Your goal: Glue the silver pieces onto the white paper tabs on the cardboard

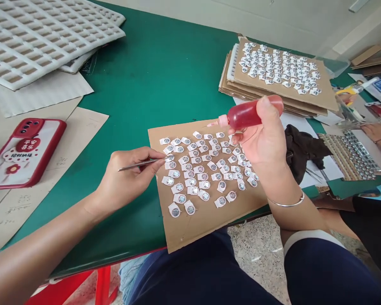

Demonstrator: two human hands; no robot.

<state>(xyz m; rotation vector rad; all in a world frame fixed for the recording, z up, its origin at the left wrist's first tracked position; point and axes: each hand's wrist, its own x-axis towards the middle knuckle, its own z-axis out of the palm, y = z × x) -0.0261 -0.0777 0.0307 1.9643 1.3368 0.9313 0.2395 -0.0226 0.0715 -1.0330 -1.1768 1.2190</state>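
Note:
Pinched in the fingers of my left hand [130, 173] is a thin pair of metal tweezers [136, 164], its tip end near a small white piece in the left column. My right hand [266, 140] is wrapped around a squeeze bottle [246, 115] of red liquid, tilted with its needle tip pointing left above the cardboard sheet. On that cardboard sheet [206, 231] lie rows of small white tabbed pieces [204, 185], each with a round silvery disc. Fingers of my right hand partly hide the pieces at the right.
A phone in a red case [28, 152] lies on brown paper at left, below white grid trays [51, 38]. At the back right stands a cardboard stack [231, 84] topped with similar pieces. A dark cloth [305, 152] and another person's hand [376, 132] are at right.

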